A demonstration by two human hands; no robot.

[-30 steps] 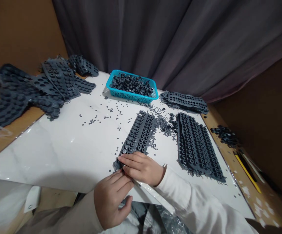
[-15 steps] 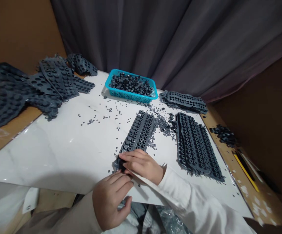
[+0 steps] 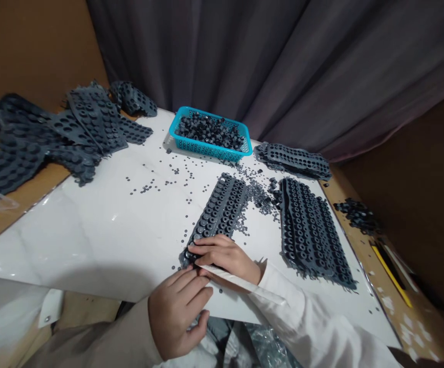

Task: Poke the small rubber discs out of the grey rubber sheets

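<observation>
A dark grey moulded sheet with rows of ringed studs (image 3: 220,204) lies on the white table top. Over its near end, my right hand (image 3: 227,258) is bent with its fingers on the sheet, closed on a thin pale strip-like tool (image 3: 241,283) that slants back under the palm. My left hand (image 3: 179,309) rests at the sheet's near edge, fingertips touching the corner and thumb apart from the fingers; whether it pinches the sheet is hidden. Small dark discs (image 3: 258,197) are scattered right of the sheet.
A turquoise basket (image 3: 208,148) of small black parts stands at the back. Stacked studded sheets (image 3: 314,230) lie right, with another stack (image 3: 293,161) behind. A heap of sheets (image 3: 87,122) covers the left corner. A yellow cutter (image 3: 391,273) and black pieces (image 3: 358,214) lie far right.
The view has shifted slightly. The pale tool under my right hand now slants flatter and shows more of its length. My left hand stays at the sheet's near corner.
</observation>
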